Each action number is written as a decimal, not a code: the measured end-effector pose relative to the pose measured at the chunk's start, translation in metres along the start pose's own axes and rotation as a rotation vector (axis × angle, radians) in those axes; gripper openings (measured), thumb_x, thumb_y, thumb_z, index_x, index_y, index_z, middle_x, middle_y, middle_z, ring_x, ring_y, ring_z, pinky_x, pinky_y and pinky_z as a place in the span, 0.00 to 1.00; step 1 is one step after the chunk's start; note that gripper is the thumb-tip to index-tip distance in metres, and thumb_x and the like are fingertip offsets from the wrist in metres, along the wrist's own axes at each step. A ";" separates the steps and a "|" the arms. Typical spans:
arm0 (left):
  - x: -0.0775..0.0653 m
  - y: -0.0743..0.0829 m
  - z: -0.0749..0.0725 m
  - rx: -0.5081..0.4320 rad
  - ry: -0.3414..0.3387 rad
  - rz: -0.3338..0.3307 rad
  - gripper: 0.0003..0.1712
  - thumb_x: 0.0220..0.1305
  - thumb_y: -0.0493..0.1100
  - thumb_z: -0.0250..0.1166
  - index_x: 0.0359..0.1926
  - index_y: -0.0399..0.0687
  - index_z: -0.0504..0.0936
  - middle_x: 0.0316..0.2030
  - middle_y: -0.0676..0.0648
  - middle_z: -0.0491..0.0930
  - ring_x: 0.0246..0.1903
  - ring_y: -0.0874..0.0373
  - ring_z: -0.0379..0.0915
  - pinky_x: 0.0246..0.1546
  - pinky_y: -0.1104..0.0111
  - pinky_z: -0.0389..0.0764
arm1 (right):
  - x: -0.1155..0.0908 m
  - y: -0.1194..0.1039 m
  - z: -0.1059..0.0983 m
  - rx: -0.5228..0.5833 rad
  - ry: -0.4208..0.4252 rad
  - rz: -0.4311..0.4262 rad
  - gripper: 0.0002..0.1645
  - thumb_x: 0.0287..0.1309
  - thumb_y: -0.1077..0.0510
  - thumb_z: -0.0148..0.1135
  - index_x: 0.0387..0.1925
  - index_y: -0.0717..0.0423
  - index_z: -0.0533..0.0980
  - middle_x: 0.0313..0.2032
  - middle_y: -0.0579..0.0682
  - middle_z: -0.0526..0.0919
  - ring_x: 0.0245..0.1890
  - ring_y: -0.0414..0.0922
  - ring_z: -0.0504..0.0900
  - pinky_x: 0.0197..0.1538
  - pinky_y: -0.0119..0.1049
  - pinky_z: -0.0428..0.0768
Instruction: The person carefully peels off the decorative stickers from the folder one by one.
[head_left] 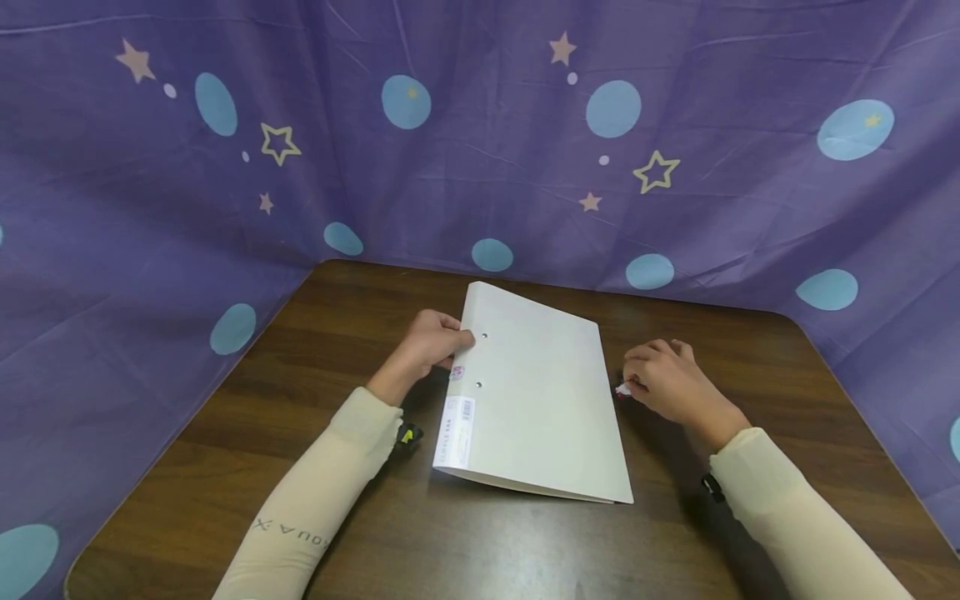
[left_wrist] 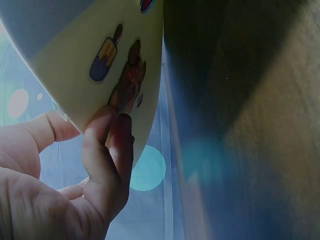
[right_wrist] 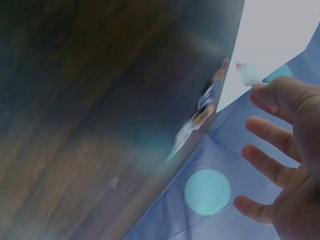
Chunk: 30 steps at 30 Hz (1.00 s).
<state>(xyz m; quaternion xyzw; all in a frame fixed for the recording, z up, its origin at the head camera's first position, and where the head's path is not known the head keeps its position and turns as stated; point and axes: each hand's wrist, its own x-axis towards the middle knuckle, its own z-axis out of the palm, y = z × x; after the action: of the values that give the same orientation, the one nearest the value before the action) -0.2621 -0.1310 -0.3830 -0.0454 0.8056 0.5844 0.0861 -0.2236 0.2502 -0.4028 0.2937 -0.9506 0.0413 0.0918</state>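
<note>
In the head view, a white file binder [head_left: 540, 400], with two rivets and a printed label [head_left: 455, 432] along its spine, is tilted over the table. My left hand [head_left: 435, 342] grips it by the spine edge, thumb on the upper face and fingers beneath. An ice-pop sticker [left_wrist: 104, 60] and other coloured stickers show on the underside in the left wrist view. Just right of the binder, my right hand [head_left: 667, 379] pinches a small whitish sticker [right_wrist: 248, 74] between thumb and index finger, its other fingers spread. What is printed on that sticker is too blurred to tell.
Several colourful stickers [right_wrist: 200, 110] lie on the wooden table [head_left: 285, 400] beside the binder in the right wrist view, mostly hidden in the head view. A purple curtain [head_left: 480, 150] with stars and blue ovals hangs behind the table's far edge.
</note>
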 end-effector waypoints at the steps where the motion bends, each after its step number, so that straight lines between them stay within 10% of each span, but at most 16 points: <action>1: 0.000 0.000 0.000 0.001 0.001 -0.001 0.17 0.59 0.35 0.67 0.47 0.28 0.81 0.42 0.35 0.80 0.31 0.50 0.83 0.30 0.61 0.88 | 0.001 0.002 0.000 -0.007 -0.007 0.010 0.11 0.58 0.64 0.72 0.27 0.45 0.80 0.53 0.53 0.84 0.56 0.60 0.75 0.61 0.79 0.59; 15: -0.001 -0.001 -0.001 0.008 -0.002 0.001 0.17 0.59 0.36 0.67 0.47 0.28 0.81 0.43 0.35 0.80 0.32 0.49 0.83 0.30 0.61 0.88 | 0.005 0.018 0.009 -0.239 0.055 0.094 0.09 0.56 0.61 0.73 0.40 0.58 0.85 0.45 0.57 0.85 0.53 0.64 0.77 0.59 0.78 0.63; 30: -0.002 0.000 -0.001 0.018 0.002 -0.006 0.18 0.59 0.36 0.68 0.48 0.29 0.81 0.43 0.35 0.80 0.34 0.49 0.83 0.30 0.62 0.88 | 0.003 0.005 0.015 -0.161 -0.031 0.122 0.02 0.60 0.60 0.70 0.31 0.51 0.84 0.41 0.53 0.85 0.50 0.62 0.77 0.58 0.79 0.63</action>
<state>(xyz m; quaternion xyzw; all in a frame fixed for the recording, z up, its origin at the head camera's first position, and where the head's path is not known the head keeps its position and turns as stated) -0.2607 -0.1321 -0.3823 -0.0476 0.8108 0.5769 0.0872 -0.2312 0.2506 -0.4166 0.2274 -0.9683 -0.0341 0.0975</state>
